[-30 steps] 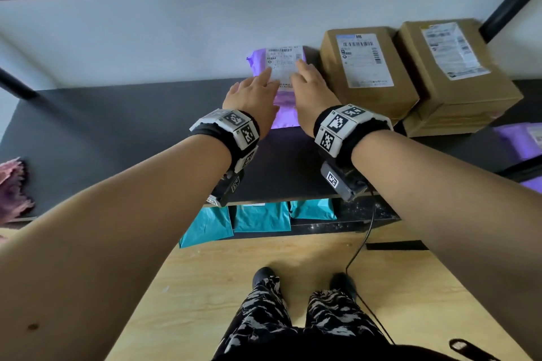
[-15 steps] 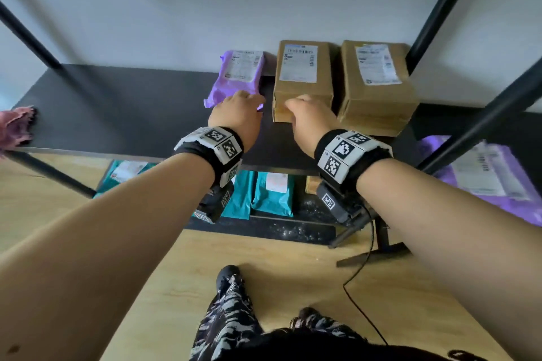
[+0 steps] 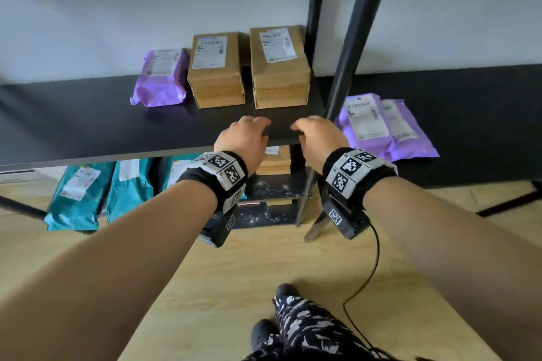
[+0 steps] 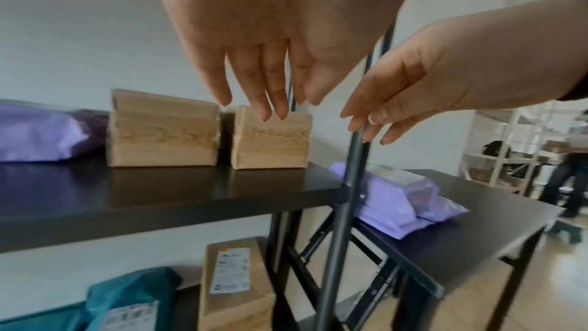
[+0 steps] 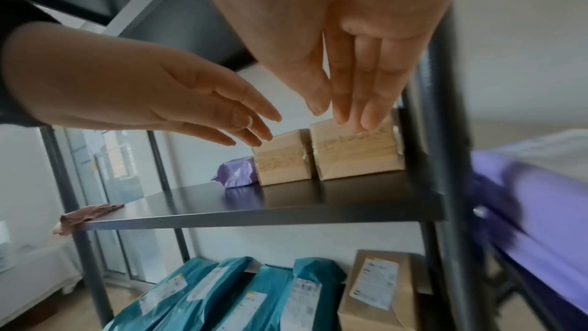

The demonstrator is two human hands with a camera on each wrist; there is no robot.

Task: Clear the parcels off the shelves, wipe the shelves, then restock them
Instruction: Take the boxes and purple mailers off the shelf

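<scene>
Both hands hang empty over the near edge of the black shelf (image 3: 88, 123), fingers loosely straight and pointing down and away. The left hand (image 3: 243, 138) and right hand (image 3: 318, 136) are side by side with a small gap between them, touching nothing.

Beyond them, at the far right of the shelf, stand two cardboard boxes (image 3: 217, 70) side by side, with a purple parcel (image 3: 161, 76) touching the left box. All three lie well apart from the fingers.

A black post (image 3: 349, 47) rises just right of the right hand. Past it, a table (image 3: 484, 114) holds more purple mailers (image 3: 381, 126).

Left of the parcels the shelf top is bare to its far left end, where a pinkish cloth (image 5: 89, 213) lies. On the lower shelf are teal mailers (image 3: 76, 196) and a box (image 4: 235, 283).
</scene>
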